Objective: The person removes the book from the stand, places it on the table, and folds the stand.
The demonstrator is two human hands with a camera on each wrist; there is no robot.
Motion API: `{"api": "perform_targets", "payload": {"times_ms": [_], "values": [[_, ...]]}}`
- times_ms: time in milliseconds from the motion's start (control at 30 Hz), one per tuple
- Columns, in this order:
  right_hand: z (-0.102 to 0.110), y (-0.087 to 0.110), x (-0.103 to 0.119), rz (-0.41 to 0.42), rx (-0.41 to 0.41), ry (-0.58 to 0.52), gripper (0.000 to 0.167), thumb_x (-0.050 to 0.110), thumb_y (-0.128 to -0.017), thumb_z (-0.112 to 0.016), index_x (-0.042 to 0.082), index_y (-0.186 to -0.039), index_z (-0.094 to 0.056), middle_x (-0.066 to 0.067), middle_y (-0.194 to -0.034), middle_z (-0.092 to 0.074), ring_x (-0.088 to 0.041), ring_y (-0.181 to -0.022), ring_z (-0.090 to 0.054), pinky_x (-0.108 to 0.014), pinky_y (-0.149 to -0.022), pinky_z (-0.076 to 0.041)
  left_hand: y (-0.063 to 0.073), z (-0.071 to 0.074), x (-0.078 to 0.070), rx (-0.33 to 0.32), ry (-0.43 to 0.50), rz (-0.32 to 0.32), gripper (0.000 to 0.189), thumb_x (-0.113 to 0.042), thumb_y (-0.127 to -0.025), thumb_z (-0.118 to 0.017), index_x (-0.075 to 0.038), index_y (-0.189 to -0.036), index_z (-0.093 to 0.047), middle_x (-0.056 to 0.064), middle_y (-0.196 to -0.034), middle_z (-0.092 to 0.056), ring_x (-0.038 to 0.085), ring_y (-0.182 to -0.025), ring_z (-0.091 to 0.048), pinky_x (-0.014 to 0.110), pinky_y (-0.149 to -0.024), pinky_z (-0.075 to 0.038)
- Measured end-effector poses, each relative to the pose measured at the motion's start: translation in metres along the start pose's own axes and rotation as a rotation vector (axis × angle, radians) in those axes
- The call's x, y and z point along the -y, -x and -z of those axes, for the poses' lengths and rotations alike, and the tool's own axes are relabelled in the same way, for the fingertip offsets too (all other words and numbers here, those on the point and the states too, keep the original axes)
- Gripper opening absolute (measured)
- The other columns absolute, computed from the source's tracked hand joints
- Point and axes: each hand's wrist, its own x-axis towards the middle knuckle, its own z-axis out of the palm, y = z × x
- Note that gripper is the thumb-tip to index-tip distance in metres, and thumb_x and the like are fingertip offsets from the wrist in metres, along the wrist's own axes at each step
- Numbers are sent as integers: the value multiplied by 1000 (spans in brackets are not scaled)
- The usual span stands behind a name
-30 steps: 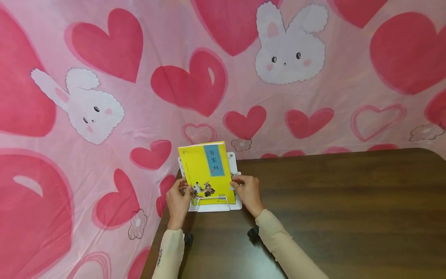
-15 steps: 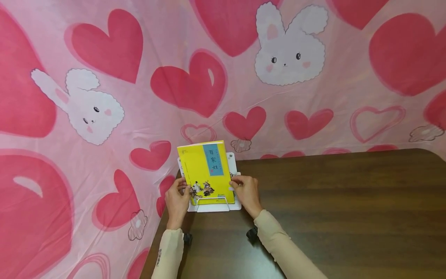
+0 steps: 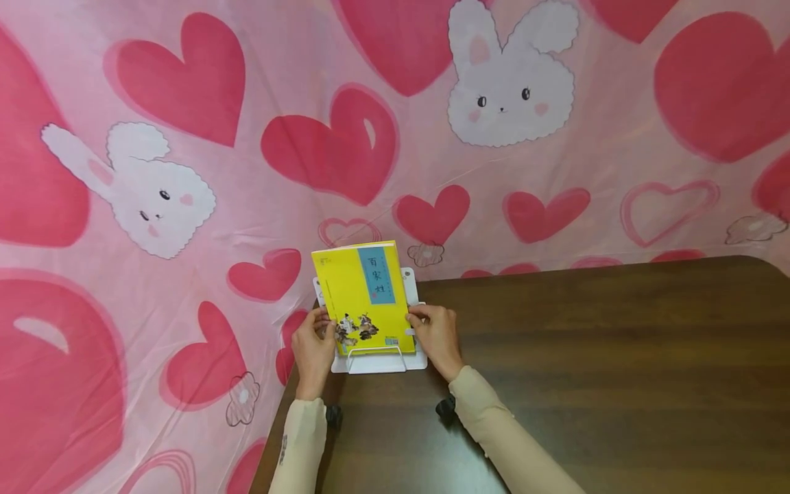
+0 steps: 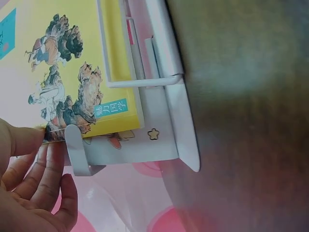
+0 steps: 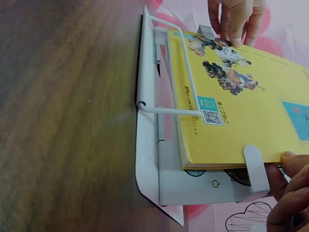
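A yellow book [image 3: 352, 288] with a blue title panel leans on a white book stand [image 3: 409, 283] at the table's far left. My left hand [image 3: 313, 353] pinches its left edge, thumb on the cover and fingers behind. On the opposite edge, my right hand [image 3: 439, 339] grips it the same way. The stand's wire bar [image 5: 186, 63] crosses in front of the lower cover. White clips, a left one [image 4: 78, 150] and a right one [image 5: 257, 169], overlap the cover's sides. In both wrist views the book's bottom edge sits apart from the stand's ledge [image 4: 186, 125].
A brown wood-grain table [image 3: 586, 363] stretches to the right. Behind and to the left hangs a pink cloth [image 3: 278, 55] with hearts and rabbits, close to the stand's left side. Dark wrist devices show under both sleeves.
The book has risen slightly against the stand, held by both hands, which moved up a little with it. The head view has shifted slightly.
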Motion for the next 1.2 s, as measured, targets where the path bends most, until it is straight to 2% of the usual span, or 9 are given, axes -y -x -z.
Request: {"api": "perform_targets", "payload": {"times_ms": [200,567,933,1200], "values": [[1,-4,4,-7,-11,-24,17,9,-89,-82,4,-105,-83,-13,-101,-82,-16,-66,-59,-19,-60,-48,-4,0,-2,6,24,8,28,-9,-92,-78,0,-118,-73,19,-103,-77,36,-98,-75,51,-99,-55],[3,-5,8,14,-40,-33,16,9,-89,-82,4,-104,-83,-13,-95,-81,-15,-60,-51,-19,-53,-39,-9,1,-7,-11,35,-24,28,-9,-93,-77,0,-118,-73,20,-103,-77,37,-98,-74,51,-99,-52],[5,-8,10,55,-76,-42,15,10,-89,-82,5,-104,-84,-11,-86,-80,-16,-60,-49,-20,-54,-35,-14,2,-10,-21,74,-51,29,-9,-93,-78,1,-119,-73,20,-106,-78,36,-98,-74,52,-97,-54],[6,-11,12,82,-84,-61,15,12,-90,-82,6,-103,-84,-9,-79,-77,-16,-58,-47,-20,-53,-32,-21,3,-12,-70,77,-104,25,-6,-91,-78,2,-115,-74,20,-102,-79,36,-93,-76,45,-92,-52]]}}
